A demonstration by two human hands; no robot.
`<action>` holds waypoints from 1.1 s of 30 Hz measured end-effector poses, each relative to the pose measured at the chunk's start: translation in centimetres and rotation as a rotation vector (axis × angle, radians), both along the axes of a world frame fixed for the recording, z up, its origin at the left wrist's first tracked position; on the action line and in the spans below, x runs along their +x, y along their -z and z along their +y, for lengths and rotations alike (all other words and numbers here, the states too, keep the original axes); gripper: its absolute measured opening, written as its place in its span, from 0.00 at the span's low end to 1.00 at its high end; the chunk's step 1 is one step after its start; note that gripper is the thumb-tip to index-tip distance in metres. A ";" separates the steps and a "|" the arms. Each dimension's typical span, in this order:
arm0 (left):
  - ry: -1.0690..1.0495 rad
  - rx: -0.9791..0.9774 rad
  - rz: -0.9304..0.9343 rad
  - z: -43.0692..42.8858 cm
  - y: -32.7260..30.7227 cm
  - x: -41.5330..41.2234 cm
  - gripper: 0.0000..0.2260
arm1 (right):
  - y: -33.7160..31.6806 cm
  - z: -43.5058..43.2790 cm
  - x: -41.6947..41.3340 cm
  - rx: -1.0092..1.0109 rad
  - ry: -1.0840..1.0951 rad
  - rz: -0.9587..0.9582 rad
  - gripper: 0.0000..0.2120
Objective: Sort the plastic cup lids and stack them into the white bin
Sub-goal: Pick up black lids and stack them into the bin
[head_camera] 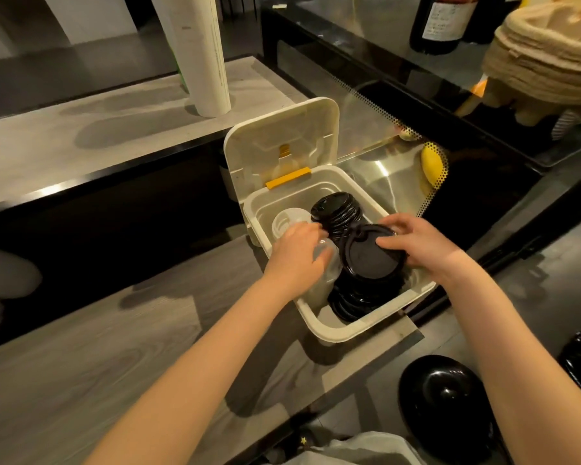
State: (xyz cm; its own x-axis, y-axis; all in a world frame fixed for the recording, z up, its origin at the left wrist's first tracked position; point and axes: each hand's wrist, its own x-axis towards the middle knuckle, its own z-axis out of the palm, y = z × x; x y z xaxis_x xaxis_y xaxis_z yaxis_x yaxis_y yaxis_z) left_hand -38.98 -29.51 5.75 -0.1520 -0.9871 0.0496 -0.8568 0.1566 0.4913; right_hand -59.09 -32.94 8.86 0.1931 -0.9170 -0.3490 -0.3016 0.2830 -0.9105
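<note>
On the grey wood-grain counter (114, 347) we see the white bin (359, 325), its hinged lid (282, 135) swung up behind it. Inside, a far stack of black lids (337, 213) leans on its side, and a near black stack (353, 300) fills the right. Our right hand (420, 245) grips that near stack's top lid by its edge. Our left hand (296, 253) curls round clear lids (289, 219) at the bin's left.

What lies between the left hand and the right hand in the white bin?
Head view: a large black lid, gripped by the right hand, lies between it and the left hand, which holds clear lids.
</note>
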 end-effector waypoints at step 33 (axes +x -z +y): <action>-0.407 0.010 -0.231 6.3 -3.1 11.2 0.22 | -0.9 0.5 12.8 -0.776 -0.527 0.724 0.24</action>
